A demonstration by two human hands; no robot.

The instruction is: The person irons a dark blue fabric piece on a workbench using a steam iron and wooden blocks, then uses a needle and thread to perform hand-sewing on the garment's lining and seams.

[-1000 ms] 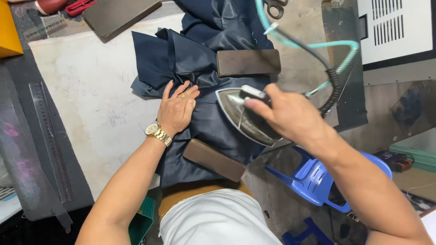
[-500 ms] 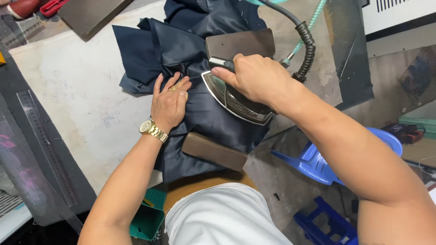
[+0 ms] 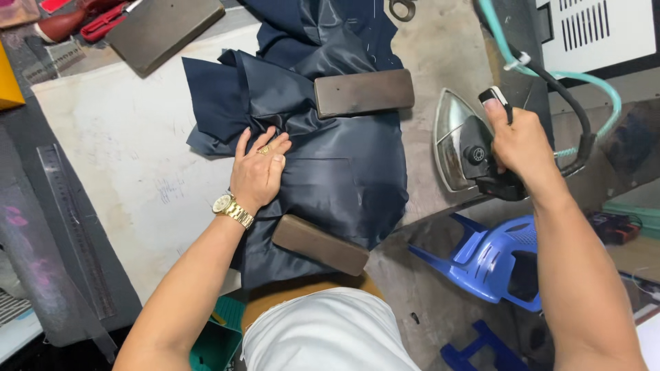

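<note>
We see our left hand [image 3: 258, 172] lying flat on the dark navy garment [image 3: 330, 165], fingers [image 3: 242, 141] released and spread, palm pressing the shiny lining down where the folds bunch up. A gold wristwatch [image 3: 232, 209] sits on that wrist, a ring on one finger. The garment lies across the pale desk [image 3: 124, 158], its near edge hanging over the front of the desk toward our lap.

Two brown oblong weights pin the cloth: the far weight [image 3: 364, 93] rests on the garment's upper right part, just beyond our left hand, and the near weight [image 3: 320, 244] sits tilted on the near edge, just below our wrist.

Over on the right, our right hand [image 3: 519, 144] has its fingers clenched around the handle of the steam iron [image 3: 467, 148]. The iron is off the cloth, to the right of the garment at the desk's edge, tipped so its shiny soleplate faces left toward the fabric. A black cable and a teal hose [image 3: 591, 86] loop away from it, up and to the right.

At the far left corner lies a third flat brown block [image 3: 165, 31], with red-handled tools [image 3: 103, 20] beside it. A clear ruler [image 3: 72, 227] rests along the dark strip at the left. Below the desk edge stands a blue plastic stool [image 3: 491, 257].
</note>
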